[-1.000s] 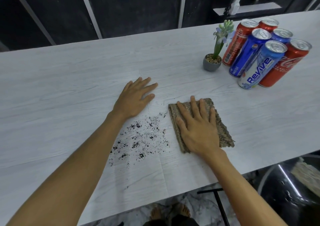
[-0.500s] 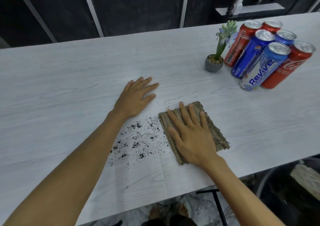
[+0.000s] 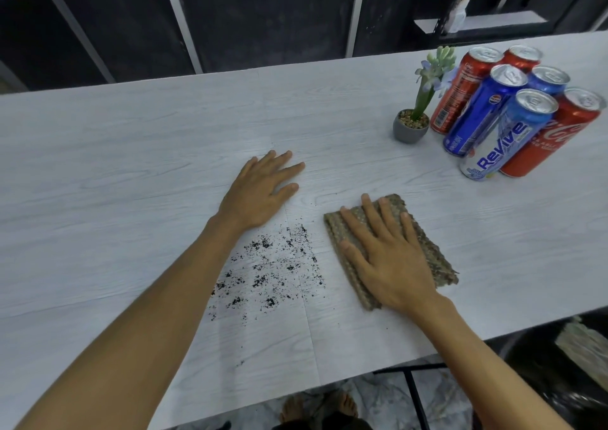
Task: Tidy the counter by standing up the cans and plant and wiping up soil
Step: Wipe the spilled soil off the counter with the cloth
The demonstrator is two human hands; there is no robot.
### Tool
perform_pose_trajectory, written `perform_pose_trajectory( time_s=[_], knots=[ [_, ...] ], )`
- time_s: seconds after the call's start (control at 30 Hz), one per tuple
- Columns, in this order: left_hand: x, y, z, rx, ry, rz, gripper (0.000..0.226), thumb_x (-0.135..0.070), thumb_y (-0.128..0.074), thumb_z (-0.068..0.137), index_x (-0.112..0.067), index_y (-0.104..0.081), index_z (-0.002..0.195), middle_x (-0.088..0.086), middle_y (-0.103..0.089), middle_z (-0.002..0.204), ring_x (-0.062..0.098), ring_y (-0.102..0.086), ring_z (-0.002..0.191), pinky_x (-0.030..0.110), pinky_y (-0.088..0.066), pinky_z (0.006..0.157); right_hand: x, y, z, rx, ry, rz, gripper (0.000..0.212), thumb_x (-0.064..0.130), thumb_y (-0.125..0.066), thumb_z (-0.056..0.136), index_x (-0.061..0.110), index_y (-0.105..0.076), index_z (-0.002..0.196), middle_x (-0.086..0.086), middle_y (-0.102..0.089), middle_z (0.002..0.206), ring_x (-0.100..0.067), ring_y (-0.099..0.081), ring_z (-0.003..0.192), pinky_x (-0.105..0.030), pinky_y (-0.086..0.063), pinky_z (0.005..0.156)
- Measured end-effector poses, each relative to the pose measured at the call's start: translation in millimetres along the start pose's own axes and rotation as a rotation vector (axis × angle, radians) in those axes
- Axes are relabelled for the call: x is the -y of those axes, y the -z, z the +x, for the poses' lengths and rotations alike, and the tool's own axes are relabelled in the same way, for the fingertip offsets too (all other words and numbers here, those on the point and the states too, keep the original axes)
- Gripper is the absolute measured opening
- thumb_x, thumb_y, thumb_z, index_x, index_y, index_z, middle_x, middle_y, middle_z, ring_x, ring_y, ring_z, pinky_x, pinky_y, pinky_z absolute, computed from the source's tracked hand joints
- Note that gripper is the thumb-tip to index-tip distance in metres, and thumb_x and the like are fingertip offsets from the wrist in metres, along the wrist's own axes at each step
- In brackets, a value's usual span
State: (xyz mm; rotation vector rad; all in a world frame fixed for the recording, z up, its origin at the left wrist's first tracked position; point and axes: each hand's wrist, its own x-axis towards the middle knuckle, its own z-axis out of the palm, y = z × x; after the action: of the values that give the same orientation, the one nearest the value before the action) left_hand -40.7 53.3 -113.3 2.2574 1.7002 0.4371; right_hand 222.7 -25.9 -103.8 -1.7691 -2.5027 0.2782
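Loose dark soil (image 3: 269,271) is scattered on the white counter (image 3: 131,166) between my two hands. My left hand (image 3: 260,192) lies flat on the counter just beyond the soil, fingers spread, holding nothing. My right hand (image 3: 385,261) presses flat on a folded brownish cloth (image 3: 431,258) right of the soil; the cloth's left edge is a short gap from the specks. A small plant in a grey pot (image 3: 409,130) stands upright at the back right. Beside it several cans stand upright in a cluster, among them a blue Revive can (image 3: 503,140) and a red Coca-Cola can (image 3: 552,136).
The counter's near edge runs just below my forearms, with my feet (image 3: 316,410) on the floor underneath. A dark bag (image 3: 559,363) sits below the counter at the lower right. A spray bottle (image 3: 459,11) stands on a shelf behind the counter.
My right hand slid the cloth left toward the soil, then back to the right. My left hand has stayed in place.
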Motion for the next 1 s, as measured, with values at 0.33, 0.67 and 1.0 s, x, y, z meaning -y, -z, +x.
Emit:
perform_pose_trajectory(
  time_s=[0.33,0.67,1.0],
  knots=[
    [0,0,2,-0.004,0.01,0.0,0.047,-0.052,-0.03,0.1,-0.045,-0.029,0.146,-0.014,-0.014,0.159,0.007,-0.003,0.147,0.035,0.001,0.12,4,1,14,-0.106,0.061,0.124,0.052,0.05,-0.014,0.1,0.037,-0.023,0.15,0.009,-0.012,0.16,-0.013,-0.004,0.148,-0.035,0.003,0.12],
    [1,0,5,0.009,0.012,-0.017,0.047,-0.052,-0.032,0.099,-0.046,-0.029,0.145,-0.015,-0.014,0.159,0.006,-0.003,0.147,0.034,0.004,0.119,25,2,69,-0.008,0.06,0.09,0.053,0.053,-0.007,0.1,0.04,-0.005,0.151,0.004,0.008,0.16,-0.022,0.011,0.148,-0.043,0.009,0.119],
    [4,1,5,0.012,0.003,-0.008,0.046,-0.05,-0.032,0.1,-0.046,-0.029,0.145,-0.015,-0.014,0.159,0.006,-0.003,0.147,0.035,0.002,0.12,10,0,72,0.002,0.039,0.022,0.055,0.058,-0.003,0.095,0.046,0.002,0.149,0.007,0.013,0.16,-0.018,0.017,0.147,-0.047,0.01,0.118]
  ],
)
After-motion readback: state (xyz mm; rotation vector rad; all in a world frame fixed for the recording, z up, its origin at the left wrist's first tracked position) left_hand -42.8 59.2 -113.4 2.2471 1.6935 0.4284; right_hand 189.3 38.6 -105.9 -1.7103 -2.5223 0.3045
